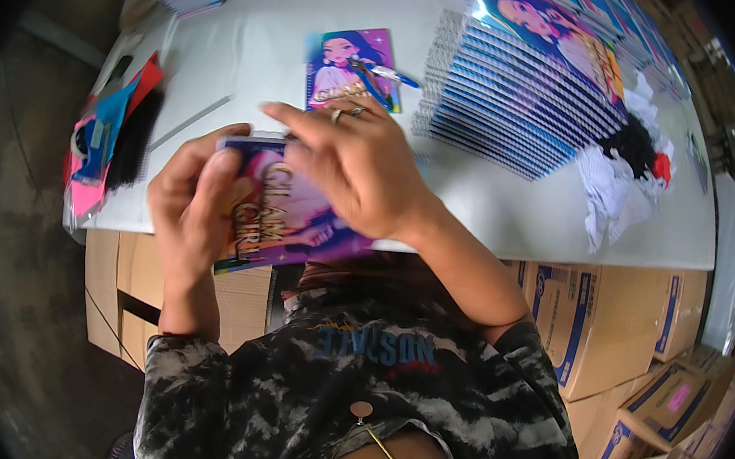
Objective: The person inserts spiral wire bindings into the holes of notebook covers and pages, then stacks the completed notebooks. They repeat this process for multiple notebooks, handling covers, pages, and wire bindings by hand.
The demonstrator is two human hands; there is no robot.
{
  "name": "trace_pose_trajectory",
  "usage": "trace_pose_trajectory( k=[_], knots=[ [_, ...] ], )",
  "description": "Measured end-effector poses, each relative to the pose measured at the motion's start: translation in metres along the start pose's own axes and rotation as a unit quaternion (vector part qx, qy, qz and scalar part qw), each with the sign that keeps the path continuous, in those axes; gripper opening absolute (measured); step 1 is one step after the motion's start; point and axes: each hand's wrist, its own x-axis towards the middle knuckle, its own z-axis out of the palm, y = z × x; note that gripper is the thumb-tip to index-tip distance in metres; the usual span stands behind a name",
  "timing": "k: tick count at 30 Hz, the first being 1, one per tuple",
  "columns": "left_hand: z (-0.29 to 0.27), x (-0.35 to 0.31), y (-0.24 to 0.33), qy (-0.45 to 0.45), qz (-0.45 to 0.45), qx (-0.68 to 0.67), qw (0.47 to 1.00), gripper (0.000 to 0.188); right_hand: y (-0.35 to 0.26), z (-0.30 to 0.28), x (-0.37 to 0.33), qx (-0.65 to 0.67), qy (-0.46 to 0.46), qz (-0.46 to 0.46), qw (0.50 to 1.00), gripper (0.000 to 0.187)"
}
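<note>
Pliers (405,79) behind held notebook (286,214), stack (512,98) right

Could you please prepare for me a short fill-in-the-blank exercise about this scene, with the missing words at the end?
1. The right hand, over the held notebook in the left hand, wears shiny ____ on its fingers.
2. A blue-handled tool lies on a loose notebook, to the ____ of the fanned notebook stack.
3. The small bright object beside the black bundle is ____ in colour.

Missing words: rings; left; red.
</note>
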Motion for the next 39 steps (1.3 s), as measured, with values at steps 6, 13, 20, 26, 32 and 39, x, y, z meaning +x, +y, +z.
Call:
trace_pose_trajectory(
  k=[6, 13, 20, 26, 32, 39],
  knots=[
    [-0.004, 0.023, -0.021, -0.106, -0.088, -0.144, 0.98, 0.016, 0.01, 0.008, -0.003, 0.254, -0.004, 0.233, 0.939, 0.017],
    [0.005, 0.047, -0.02, -0.207, 0.001, -0.107, 0.972, 0.013, 0.003, 0.017, -0.015, 0.263, 0.107, 0.237, 0.929, 0.018],
    [0.017, 0.053, 0.028, -0.297, 0.162, 0.181, 0.924, 0.028, -0.003, -0.027, -0.021, 0.231, 0.208, 0.146, 0.939, 0.023],
    [0.063, 0.101, 0.075, 0.02, 0.239, 0.004, 0.971, 0.023, 0.012, -0.163, -0.021, -0.067, 0.529, -0.003, 0.846, 0.04],
    [0.193, 0.193, 0.046, -0.009, 0.14, -0.11, 0.984, 0.036, 0.11, -0.213, -0.042, 0.107, 0.554, 0.1, 0.82, 0.071],
    [0.212, 0.178, -0.018, -0.09, 0.196, 0.17, 0.962, 0.031, 0.105, -0.191, -0.055, -0.075, 0.539, 0.148, 0.825, 0.045]
  ],
)
